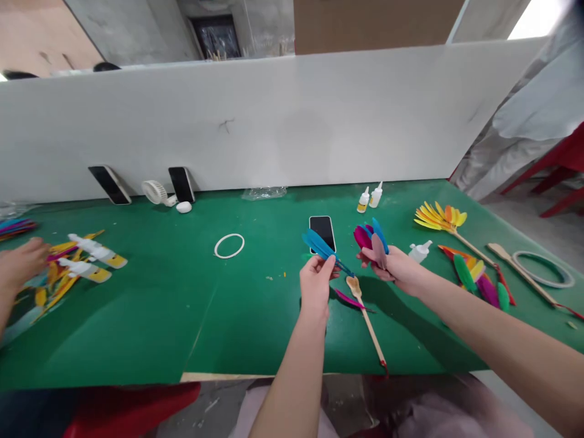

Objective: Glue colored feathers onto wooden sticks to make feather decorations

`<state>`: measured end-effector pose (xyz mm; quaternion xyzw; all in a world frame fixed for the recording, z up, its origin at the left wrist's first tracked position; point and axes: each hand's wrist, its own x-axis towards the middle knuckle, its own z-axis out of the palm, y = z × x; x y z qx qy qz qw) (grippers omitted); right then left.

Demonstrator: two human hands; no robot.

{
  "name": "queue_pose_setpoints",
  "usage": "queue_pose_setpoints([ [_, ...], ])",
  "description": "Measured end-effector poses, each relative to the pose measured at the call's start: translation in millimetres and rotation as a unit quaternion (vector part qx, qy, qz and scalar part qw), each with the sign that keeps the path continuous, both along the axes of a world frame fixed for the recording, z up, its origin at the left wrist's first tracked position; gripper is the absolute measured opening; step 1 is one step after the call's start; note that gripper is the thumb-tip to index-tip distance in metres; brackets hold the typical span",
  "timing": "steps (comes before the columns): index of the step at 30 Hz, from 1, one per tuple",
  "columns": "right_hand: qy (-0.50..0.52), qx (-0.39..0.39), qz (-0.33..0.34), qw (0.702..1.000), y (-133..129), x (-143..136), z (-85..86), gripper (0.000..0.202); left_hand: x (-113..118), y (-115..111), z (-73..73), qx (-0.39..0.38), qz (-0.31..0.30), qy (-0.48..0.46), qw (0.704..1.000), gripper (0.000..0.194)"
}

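Blue feathers [320,243] are pinched in my left hand [316,281], their quills pointing down to the right. My right hand [393,267] is closed on a small bunch of feathers [365,236] in magenta, blue and dull pink. Between and just below my hands lies a wooden stick [371,331] with a wider, spoon-like end and a red cord at its near tip. A loose magenta feather [349,298] lies beside that stick, its quill reaching across it. Behind my left hand is a phone [327,228], partly covered by the blue feathers.
At right are a yellow feather fan [440,217], loose coloured feathers [488,287], another wooden stick [524,274], a tape roll [542,269] and a white bottle [420,250]. Glue bottles [364,201] stand behind. A white ring [229,246] lies left. A co-worker's hand [25,261] is far left.
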<state>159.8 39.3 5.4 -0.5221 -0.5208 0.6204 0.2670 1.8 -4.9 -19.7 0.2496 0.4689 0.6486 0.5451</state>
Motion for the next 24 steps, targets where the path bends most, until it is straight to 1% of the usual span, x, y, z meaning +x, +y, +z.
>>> queue_pose_setpoints([
  [4,0.011,-0.023,0.028,0.999,-7.1,-11.2,-1.6,0.041,-0.8,0.2,-4.1,0.003,0.002,0.017,1.000,0.023],
  [7,0.018,-0.022,0.040,0.999,-13.3,-18.9,-3.4,0.047,0.9,0.9,-8.4,0.011,-0.011,0.031,0.999,0.022],
  [12,0.027,-0.003,0.016,0.999,-18.7,-22.0,-4.5,0.047,0.5,0.1,-10.8,0.032,-0.017,0.065,0.997,0.020],
  [16,0.038,0.003,0.018,0.999,-22.1,-24.8,-9.8,0.044,1.4,-2.6,-10.7,0.060,-0.050,0.101,0.992,0.016],
  [18,0.038,0.008,0.009,0.999,-22.6,-26.8,-14.2,0.044,2.1,-3.5,-11.6,0.069,-0.060,0.116,0.989,0.015],
  [21,0.028,0.021,-0.025,0.999,-22.2,-28.4,-19.9,0.044,2.0,-3.8,-14.0,0.065,-0.046,0.133,0.988,0.016],
  [24,0.017,0.034,-0.051,0.998,-22.5,-28.3,-21.9,0.045,2.0,-3.2,-16.6,0.055,-0.028,0.137,0.989,0.019],
])
